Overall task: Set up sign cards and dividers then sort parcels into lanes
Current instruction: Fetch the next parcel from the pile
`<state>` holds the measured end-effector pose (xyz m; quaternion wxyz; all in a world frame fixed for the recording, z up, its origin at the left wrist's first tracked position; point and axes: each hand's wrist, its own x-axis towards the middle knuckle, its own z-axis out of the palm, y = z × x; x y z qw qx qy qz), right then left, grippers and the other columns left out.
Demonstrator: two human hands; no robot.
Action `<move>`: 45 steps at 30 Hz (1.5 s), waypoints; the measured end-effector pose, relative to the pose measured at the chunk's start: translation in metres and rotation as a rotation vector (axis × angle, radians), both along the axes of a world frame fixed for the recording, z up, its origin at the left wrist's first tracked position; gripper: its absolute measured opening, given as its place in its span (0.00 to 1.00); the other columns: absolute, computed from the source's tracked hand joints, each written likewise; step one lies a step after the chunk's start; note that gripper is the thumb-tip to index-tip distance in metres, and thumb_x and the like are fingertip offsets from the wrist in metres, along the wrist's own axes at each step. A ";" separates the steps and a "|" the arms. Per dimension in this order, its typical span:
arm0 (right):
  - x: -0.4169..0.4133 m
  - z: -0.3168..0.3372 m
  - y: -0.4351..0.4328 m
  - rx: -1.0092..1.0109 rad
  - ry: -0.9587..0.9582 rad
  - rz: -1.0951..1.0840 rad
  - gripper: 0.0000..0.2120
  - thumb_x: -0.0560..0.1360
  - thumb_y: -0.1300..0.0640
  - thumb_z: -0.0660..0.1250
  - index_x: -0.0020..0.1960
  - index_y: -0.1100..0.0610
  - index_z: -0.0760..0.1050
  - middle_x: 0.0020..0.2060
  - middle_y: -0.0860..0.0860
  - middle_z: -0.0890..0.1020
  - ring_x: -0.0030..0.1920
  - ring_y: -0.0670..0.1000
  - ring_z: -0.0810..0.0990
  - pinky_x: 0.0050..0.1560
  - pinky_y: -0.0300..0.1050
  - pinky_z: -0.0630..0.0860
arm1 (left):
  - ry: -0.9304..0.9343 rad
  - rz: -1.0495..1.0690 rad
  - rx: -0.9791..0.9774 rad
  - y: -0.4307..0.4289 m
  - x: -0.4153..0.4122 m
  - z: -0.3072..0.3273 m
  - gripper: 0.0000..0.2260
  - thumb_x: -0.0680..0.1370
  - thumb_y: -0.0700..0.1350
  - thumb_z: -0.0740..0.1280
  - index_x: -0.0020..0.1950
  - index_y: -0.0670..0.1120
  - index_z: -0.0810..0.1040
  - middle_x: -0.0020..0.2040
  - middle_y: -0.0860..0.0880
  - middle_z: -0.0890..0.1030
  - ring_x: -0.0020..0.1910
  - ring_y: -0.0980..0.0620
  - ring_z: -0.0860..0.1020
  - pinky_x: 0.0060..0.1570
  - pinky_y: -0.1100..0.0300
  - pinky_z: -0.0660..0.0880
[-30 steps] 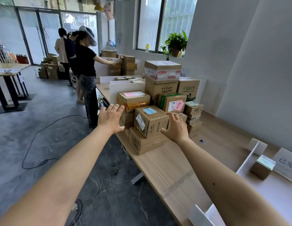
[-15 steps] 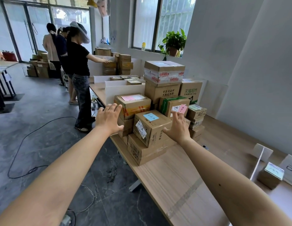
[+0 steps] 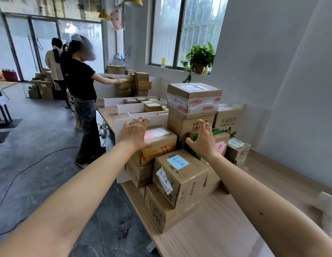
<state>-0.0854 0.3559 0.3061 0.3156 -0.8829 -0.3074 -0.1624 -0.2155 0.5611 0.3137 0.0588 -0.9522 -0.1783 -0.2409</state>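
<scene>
Two hands, both spread wide and holding nothing: the left hand (image 3: 135,134) is at the pink-labelled parcel's (image 3: 161,143) left corner, the right hand (image 3: 203,144) hovers over the green box (image 3: 221,134). About ten parcels crowd the bench (image 3: 208,230), a blue-labelled parcel (image 3: 182,179) nearest; one white divider (image 3: 122,127) stands just behind, three people (image 3: 81,84) beyond

Cardboard parcels (image 3: 191,115) stacked at table (image 3: 208,229) edge — front box (image 3: 180,182) w/ blue note (image 3: 177,161), tilted.
</scene>
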 end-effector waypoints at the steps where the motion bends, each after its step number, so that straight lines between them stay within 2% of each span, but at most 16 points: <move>1: 0.010 0.003 0.005 0.003 0.000 -0.009 0.34 0.71 0.52 0.71 0.71 0.55 0.57 0.66 0.58 0.65 0.60 0.60 0.72 0.59 0.57 0.72 | 0.005 -0.004 -0.010 0.008 0.010 0.004 0.39 0.70 0.61 0.70 0.74 0.48 0.58 0.73 0.46 0.65 0.69 0.45 0.67 0.64 0.50 0.66; 6: 0.054 0.020 0.025 0.045 0.003 -0.023 0.35 0.71 0.52 0.71 0.71 0.53 0.56 0.66 0.59 0.64 0.63 0.61 0.70 0.61 0.62 0.71 | 0.006 -0.012 -0.184 0.040 0.060 0.016 0.41 0.69 0.59 0.73 0.75 0.51 0.56 0.74 0.46 0.63 0.71 0.45 0.65 0.65 0.47 0.67; 10: 0.075 0.022 0.035 0.124 0.014 -0.037 0.37 0.70 0.55 0.72 0.72 0.53 0.55 0.66 0.60 0.64 0.65 0.60 0.68 0.61 0.61 0.72 | 0.027 -0.111 -0.338 0.051 0.092 0.024 0.42 0.69 0.53 0.75 0.76 0.53 0.53 0.75 0.45 0.60 0.72 0.43 0.63 0.63 0.46 0.71; 14: 0.087 0.019 0.042 0.215 0.053 -0.037 0.39 0.70 0.56 0.73 0.73 0.53 0.54 0.68 0.60 0.64 0.69 0.59 0.63 0.66 0.62 0.68 | 0.023 -0.180 -0.459 0.057 0.118 0.030 0.44 0.68 0.53 0.76 0.76 0.55 0.51 0.77 0.45 0.56 0.73 0.41 0.61 0.65 0.44 0.68; 17: 0.094 0.019 0.047 0.251 0.073 -0.048 0.40 0.71 0.55 0.72 0.75 0.52 0.52 0.69 0.59 0.64 0.70 0.58 0.60 0.67 0.59 0.65 | -0.017 -0.240 -0.552 0.059 0.134 0.036 0.45 0.69 0.51 0.76 0.76 0.55 0.51 0.77 0.45 0.55 0.74 0.41 0.60 0.66 0.45 0.66; 21: 0.099 0.021 0.055 0.296 0.047 -0.066 0.39 0.74 0.55 0.70 0.77 0.52 0.50 0.71 0.59 0.63 0.71 0.59 0.60 0.65 0.57 0.65 | -0.053 -0.317 -0.569 0.071 0.152 0.042 0.43 0.69 0.47 0.76 0.76 0.55 0.53 0.76 0.45 0.57 0.73 0.42 0.61 0.66 0.47 0.66; 24: 0.105 0.024 0.062 0.306 0.046 -0.084 0.39 0.75 0.56 0.69 0.77 0.52 0.49 0.72 0.59 0.61 0.71 0.59 0.60 0.65 0.51 0.61 | -0.059 -0.360 -0.582 0.085 0.171 0.045 0.44 0.69 0.46 0.77 0.76 0.55 0.52 0.76 0.43 0.57 0.73 0.41 0.61 0.66 0.48 0.66; 29: 0.120 0.034 0.073 0.213 0.010 -0.121 0.45 0.71 0.50 0.73 0.78 0.48 0.48 0.73 0.62 0.59 0.71 0.62 0.60 0.67 0.58 0.61 | -0.103 -0.448 -0.721 0.103 0.203 0.063 0.48 0.69 0.46 0.77 0.77 0.55 0.46 0.75 0.40 0.58 0.73 0.41 0.60 0.68 0.48 0.63; 32: 0.124 0.042 0.082 0.229 0.075 -0.135 0.51 0.64 0.35 0.71 0.76 0.37 0.41 0.73 0.59 0.59 0.72 0.62 0.60 0.68 0.67 0.63 | -0.135 -0.512 -0.842 0.111 0.224 0.076 0.48 0.69 0.44 0.77 0.76 0.56 0.45 0.75 0.40 0.59 0.73 0.40 0.61 0.69 0.45 0.61; 34: 0.127 0.047 0.083 0.232 0.115 -0.138 0.52 0.61 0.31 0.69 0.74 0.33 0.38 0.74 0.58 0.58 0.73 0.62 0.59 0.67 0.69 0.64 | -0.101 -0.552 -0.827 0.115 0.235 0.082 0.48 0.69 0.44 0.76 0.77 0.55 0.45 0.75 0.40 0.59 0.72 0.39 0.61 0.69 0.43 0.61; 38: 0.127 0.053 0.088 0.186 0.177 -0.152 0.52 0.69 0.46 0.74 0.77 0.41 0.39 0.76 0.58 0.58 0.75 0.61 0.58 0.71 0.67 0.60 | 0.006 -0.623 -0.769 0.125 0.259 0.092 0.48 0.70 0.41 0.76 0.77 0.56 0.45 0.74 0.39 0.60 0.72 0.38 0.61 0.68 0.43 0.62; 42: 0.132 0.054 0.095 0.190 0.190 -0.211 0.52 0.69 0.45 0.75 0.78 0.44 0.40 0.76 0.56 0.58 0.75 0.60 0.57 0.72 0.65 0.59 | 0.115 -0.714 -0.781 0.139 0.283 0.096 0.50 0.67 0.39 0.77 0.76 0.57 0.48 0.73 0.39 0.63 0.71 0.38 0.62 0.68 0.42 0.64; 45: 0.135 0.058 0.098 0.207 0.206 -0.269 0.51 0.70 0.47 0.74 0.78 0.48 0.41 0.75 0.56 0.61 0.74 0.59 0.61 0.73 0.60 0.60 | 0.165 -0.819 -0.836 0.147 0.299 0.098 0.46 0.65 0.37 0.78 0.75 0.55 0.56 0.73 0.42 0.64 0.71 0.40 0.64 0.67 0.42 0.67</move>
